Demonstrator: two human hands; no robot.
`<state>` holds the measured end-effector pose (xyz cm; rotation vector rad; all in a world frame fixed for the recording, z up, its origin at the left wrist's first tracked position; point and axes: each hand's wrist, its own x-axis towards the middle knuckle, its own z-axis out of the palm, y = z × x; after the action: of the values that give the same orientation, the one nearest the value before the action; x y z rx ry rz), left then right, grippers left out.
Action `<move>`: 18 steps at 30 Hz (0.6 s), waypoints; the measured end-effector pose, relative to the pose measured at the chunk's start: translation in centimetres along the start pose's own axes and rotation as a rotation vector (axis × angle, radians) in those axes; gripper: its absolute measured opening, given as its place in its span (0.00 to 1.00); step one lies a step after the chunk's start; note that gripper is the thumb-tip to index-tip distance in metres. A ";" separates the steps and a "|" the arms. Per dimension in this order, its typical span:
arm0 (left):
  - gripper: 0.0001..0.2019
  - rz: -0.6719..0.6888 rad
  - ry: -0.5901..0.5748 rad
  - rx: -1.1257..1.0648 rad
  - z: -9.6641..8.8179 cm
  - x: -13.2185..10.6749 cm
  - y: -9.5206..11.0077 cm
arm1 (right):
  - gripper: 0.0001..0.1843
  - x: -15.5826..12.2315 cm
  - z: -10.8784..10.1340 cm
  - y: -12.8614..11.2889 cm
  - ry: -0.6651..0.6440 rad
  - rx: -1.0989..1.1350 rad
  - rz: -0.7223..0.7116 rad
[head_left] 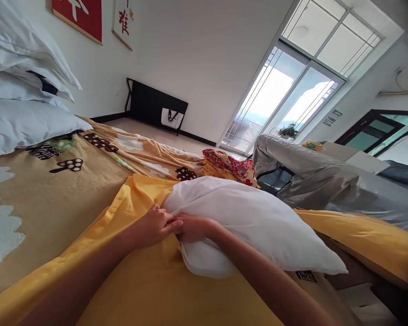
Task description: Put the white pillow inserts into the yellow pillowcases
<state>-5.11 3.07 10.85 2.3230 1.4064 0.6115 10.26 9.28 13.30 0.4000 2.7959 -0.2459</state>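
A white pillow [245, 208] lies across the bed in front of me, its near end meeting the edge of a yellow pillowcase [122, 280]. My left hand [153, 226] is closed on the yellow fabric beside that end. Right against it, my right hand [192, 227] is closed on the white pillow's end. The two hands touch, and the fingertips are partly hidden. How far the pillow reaches inside the yellow case cannot be made out.
Several white pillows [27, 117] are stacked at the left on a patterned tan blanket [78, 194]. Red checked and yellow cloth [229, 165] lies bundled behind the pillow. A yellow pillow [363, 235] sits at the right, by plastic-covered furniture [326, 185].
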 end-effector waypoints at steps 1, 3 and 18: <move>0.30 -0.012 -0.047 -0.013 0.0 -0.1 -0.3 | 0.06 -1.5 -0.2 -1.0 0.031 -0.034 0.010; 0.33 -0.057 -0.105 -0.034 -0.1 -0.3 -0.7 | 0.11 -4.7 -0.1 -3.5 0.170 -0.120 0.069; 0.26 0.100 -0.217 0.262 0.1 -2.1 3.5 | 0.30 -8.9 3.0 0.0 0.351 -0.461 0.213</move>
<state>-3.38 -0.34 12.17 2.5831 1.3436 0.2002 19.24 6.43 13.39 0.6687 2.9814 0.5576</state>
